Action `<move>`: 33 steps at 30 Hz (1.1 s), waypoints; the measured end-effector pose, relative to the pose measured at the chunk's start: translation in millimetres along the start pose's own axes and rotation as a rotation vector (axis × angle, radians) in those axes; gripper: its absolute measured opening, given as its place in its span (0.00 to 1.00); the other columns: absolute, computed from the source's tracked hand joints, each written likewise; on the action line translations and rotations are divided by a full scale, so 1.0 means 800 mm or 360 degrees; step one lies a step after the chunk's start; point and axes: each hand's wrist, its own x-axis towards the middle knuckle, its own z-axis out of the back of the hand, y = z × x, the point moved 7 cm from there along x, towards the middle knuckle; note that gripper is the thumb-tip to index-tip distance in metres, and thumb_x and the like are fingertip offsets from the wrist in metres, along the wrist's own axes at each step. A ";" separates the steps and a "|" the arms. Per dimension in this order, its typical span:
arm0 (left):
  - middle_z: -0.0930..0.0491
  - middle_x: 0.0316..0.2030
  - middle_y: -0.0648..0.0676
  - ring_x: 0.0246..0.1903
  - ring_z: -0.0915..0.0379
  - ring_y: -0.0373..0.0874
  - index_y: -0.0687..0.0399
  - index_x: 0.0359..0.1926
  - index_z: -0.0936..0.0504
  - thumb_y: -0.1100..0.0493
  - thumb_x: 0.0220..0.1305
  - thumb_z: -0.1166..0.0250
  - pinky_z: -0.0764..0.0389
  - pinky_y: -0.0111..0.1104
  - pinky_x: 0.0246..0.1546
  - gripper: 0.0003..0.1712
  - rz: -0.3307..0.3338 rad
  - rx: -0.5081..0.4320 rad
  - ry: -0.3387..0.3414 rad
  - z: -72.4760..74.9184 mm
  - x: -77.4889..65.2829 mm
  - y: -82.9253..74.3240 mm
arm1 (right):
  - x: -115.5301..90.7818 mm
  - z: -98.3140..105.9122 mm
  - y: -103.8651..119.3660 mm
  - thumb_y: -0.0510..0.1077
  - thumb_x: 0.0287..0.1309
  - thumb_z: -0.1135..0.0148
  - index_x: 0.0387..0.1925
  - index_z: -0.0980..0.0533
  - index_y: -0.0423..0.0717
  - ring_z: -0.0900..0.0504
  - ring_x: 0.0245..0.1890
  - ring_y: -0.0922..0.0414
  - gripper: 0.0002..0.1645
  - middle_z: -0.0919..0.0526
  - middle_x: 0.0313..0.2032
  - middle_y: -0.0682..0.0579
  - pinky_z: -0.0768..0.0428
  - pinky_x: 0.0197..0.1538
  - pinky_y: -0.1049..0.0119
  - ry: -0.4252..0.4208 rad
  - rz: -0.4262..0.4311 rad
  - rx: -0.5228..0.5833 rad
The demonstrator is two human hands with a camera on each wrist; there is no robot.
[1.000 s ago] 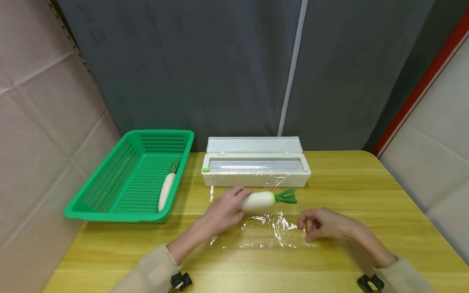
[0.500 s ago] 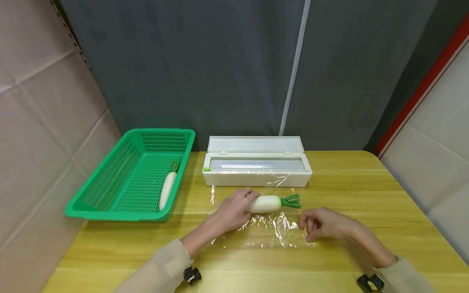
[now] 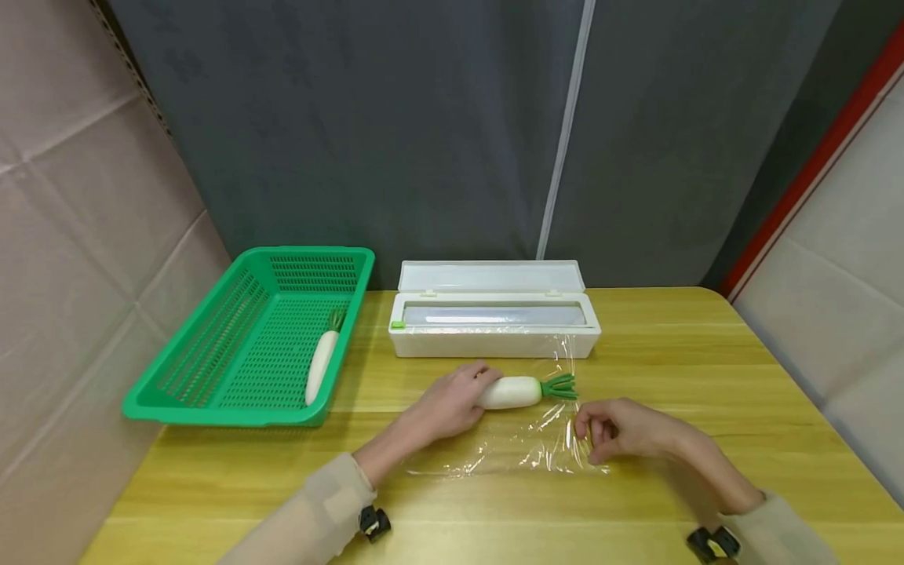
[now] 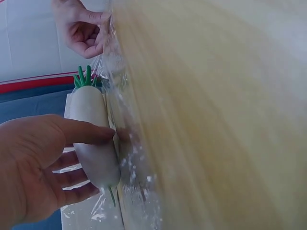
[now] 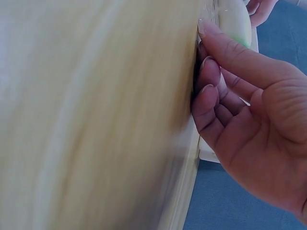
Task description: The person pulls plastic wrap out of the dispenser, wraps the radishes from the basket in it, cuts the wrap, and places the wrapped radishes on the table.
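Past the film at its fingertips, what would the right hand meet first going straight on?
Probably the white radish, near its green-topped end, though the head view leaves the hand's height uncertain.

Head view high, facing forward-down; wrist views close, sharing held radish [image 4: 98, 157].

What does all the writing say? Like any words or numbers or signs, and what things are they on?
There are none that can be read.
White box: no readable text.
Green basket: no readable text.
White radish in the left hand: no readable text.
Small black device by the right sleeve: it has a yellowish patch, too small to tell if anything is written there.
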 end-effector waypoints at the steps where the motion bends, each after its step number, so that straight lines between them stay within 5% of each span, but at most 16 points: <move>1: 0.22 0.57 0.57 0.54 0.23 0.51 0.56 0.66 0.25 0.68 0.56 0.27 0.21 0.40 0.57 0.35 -0.0010 -0.0006 0.0005 0.000 0.000 0.001 | 0.000 0.000 0.000 0.36 0.54 0.26 0.42 0.24 0.41 0.26 0.28 0.65 0.16 0.22 0.27 0.57 0.25 0.33 0.71 0.0003 0.0002 0.0001; 15: 0.22 0.51 0.54 0.47 0.24 0.44 0.58 0.60 0.21 0.52 0.62 0.27 0.20 0.35 0.50 0.29 -0.0064 -0.0045 0.0069 -0.004 -0.018 0.009 | -0.002 0.000 0.000 0.39 0.57 0.27 0.43 0.24 0.42 0.25 0.28 0.66 0.15 0.22 0.27 0.57 0.24 0.32 0.70 0.0027 0.0080 -0.0044; 25: 0.21 0.49 0.54 0.48 0.23 0.46 0.60 0.56 0.20 0.57 0.60 0.25 0.19 0.35 0.50 0.25 0.0014 -0.0040 -0.0045 0.002 -0.020 0.015 | -0.002 -0.001 -0.002 0.39 0.56 0.26 0.43 0.24 0.42 0.26 0.28 0.65 0.16 0.23 0.27 0.58 0.25 0.33 0.70 0.0020 0.0061 -0.0059; 33: 0.21 0.51 0.55 0.45 0.22 0.45 0.59 0.57 0.21 0.53 0.59 0.24 0.18 0.37 0.47 0.29 0.0037 -0.0037 -0.0002 0.001 -0.021 0.020 | -0.004 0.000 0.002 0.39 0.56 0.26 0.42 0.24 0.42 0.26 0.28 0.66 0.16 0.23 0.27 0.59 0.24 0.33 0.70 0.0012 0.0111 -0.0090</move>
